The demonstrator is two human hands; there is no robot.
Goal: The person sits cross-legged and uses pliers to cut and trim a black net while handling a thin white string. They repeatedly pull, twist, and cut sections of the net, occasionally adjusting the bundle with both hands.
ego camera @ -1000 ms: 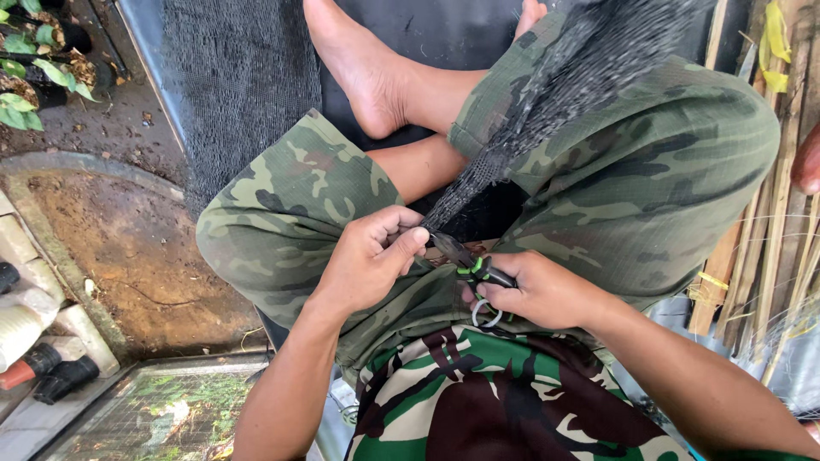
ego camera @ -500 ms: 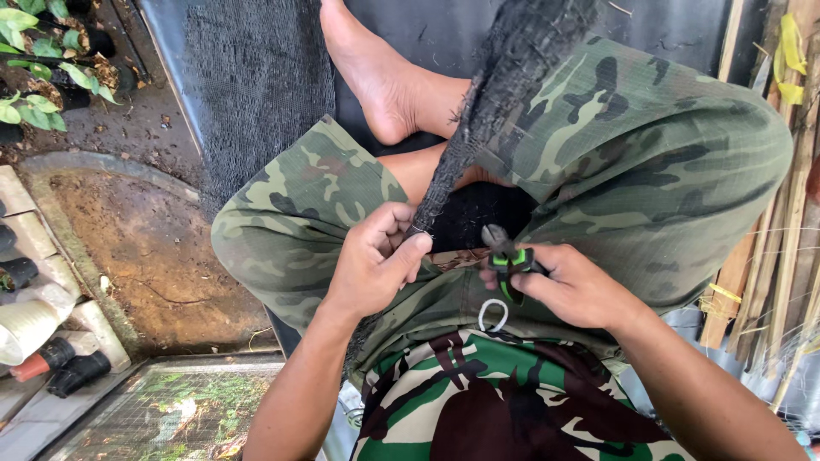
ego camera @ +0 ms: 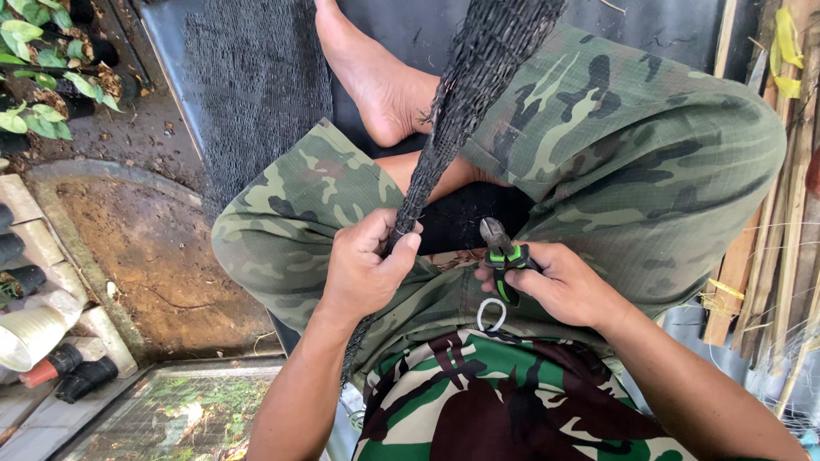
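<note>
Outdoors on a dark mat [ego camera: 735, 34], left hand [ego camera: 363, 269] clamps bunched black netting [ego camera: 474, 85]; right hand [ego camera: 568, 286] grips green-handled pliers [ego camera: 502, 252], jaws nearly together beside it.

both hands [ego camera: 367, 269] clenched, close together

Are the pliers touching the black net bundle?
Apart. The head view shows the pliers in the right hand, with a gap of dark cloth between their tips and the black net bundle gripped by the left hand.
</note>
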